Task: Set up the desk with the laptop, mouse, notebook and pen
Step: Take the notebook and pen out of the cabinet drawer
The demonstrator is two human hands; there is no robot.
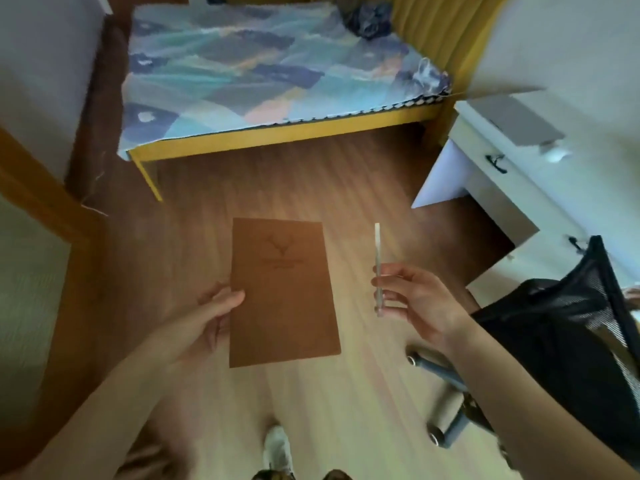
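2 hands: notebook lengthwise away, pen upright, parallel.

A bed with a yellow frame stands at the far side of the room, and a cover with blue, green and pink patches lies on it. A dark bundle sits on its far right corner. The wooden floor is brown. A black mesh chair on wheels stands at the right
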